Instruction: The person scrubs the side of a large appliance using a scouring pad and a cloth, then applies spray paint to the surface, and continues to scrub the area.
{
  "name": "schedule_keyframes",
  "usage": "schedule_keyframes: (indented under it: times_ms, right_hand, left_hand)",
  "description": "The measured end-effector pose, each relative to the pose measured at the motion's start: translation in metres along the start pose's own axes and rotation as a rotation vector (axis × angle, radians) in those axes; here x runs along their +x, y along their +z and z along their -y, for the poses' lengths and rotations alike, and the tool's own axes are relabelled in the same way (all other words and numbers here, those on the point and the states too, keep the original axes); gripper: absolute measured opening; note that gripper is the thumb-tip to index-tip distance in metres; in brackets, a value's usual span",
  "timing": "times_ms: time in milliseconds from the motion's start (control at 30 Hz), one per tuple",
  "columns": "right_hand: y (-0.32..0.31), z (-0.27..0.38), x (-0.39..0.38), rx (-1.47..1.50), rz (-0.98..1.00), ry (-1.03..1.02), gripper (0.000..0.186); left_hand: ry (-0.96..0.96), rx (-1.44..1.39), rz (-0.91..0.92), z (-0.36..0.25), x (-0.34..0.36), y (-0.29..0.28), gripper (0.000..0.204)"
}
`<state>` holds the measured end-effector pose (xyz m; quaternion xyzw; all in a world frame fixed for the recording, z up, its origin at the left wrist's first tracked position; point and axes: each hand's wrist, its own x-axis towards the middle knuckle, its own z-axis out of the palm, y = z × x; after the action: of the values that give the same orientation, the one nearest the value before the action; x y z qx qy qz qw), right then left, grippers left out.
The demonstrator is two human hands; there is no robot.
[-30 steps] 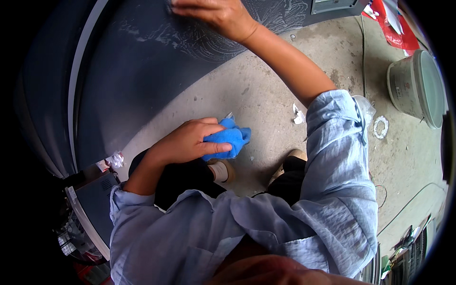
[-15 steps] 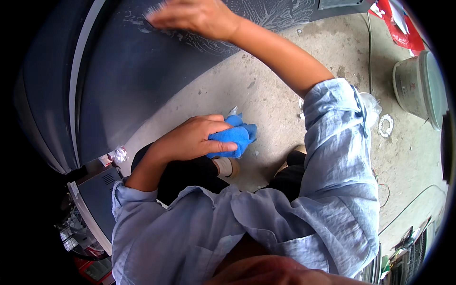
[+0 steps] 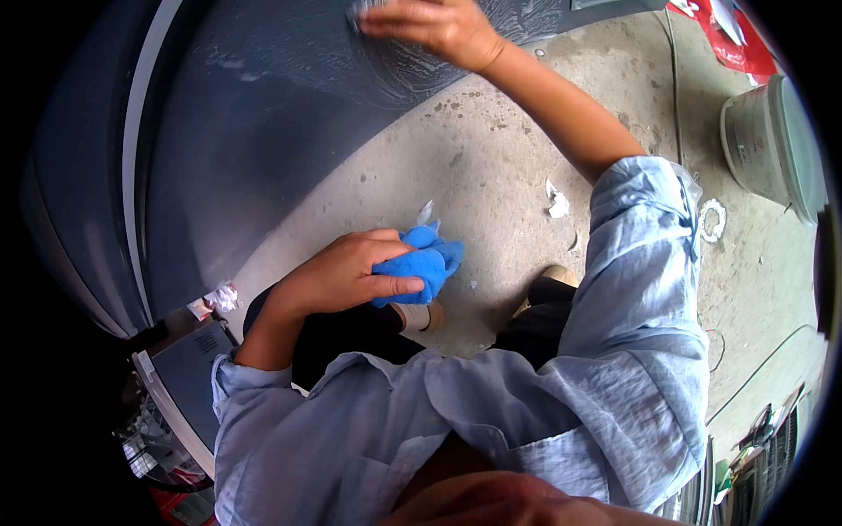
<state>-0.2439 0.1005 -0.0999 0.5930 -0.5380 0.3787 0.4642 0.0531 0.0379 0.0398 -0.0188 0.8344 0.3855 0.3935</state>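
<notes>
My left hand, in front of my body, is wrapped round a bunched blue cloth, held above the floor. At the top, my right hand presses a small greyish pad against a dark grey curved panel, which looks like a vehicle body part. The fingers lie closed over the pad, and its exact kind is blurred. Whitish, foamy streaks cover the panel round the right hand. Its lower left part is dark and smooth.
A lidded pale bucket stands on the concrete floor at right, near red sheeting and a cable. White scraps lie about. A grey box-like unit sits at lower left; dark slatted parts lie lower right.
My right hand has slid to the right and slightly upward along the panel with the pad. My left hand, still round the blue cloth, has shifted slightly left and down.
</notes>
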Motion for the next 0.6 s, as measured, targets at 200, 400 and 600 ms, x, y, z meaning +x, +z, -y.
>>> schedule_keyframes:
  times_ms: [200,400,600]
  right_hand:
    - [0.014,0.042,-0.148,0.021,0.659,0.131,0.018]
    - [-0.038,-0.002,-0.03,-0.019,0.019,0.254,0.03]
    - [0.005,0.035,-0.162,0.055,0.603,0.298,0.019]
  left_hand:
    - [0.01,0.022,0.023,-0.006,0.01,-0.004,0.038]
    - [-0.078,-0.028,0.004,-0.009,0.0,-0.006,0.039]
    - [-0.039,0.006,0.052,-0.006,0.012,-0.009,0.04]
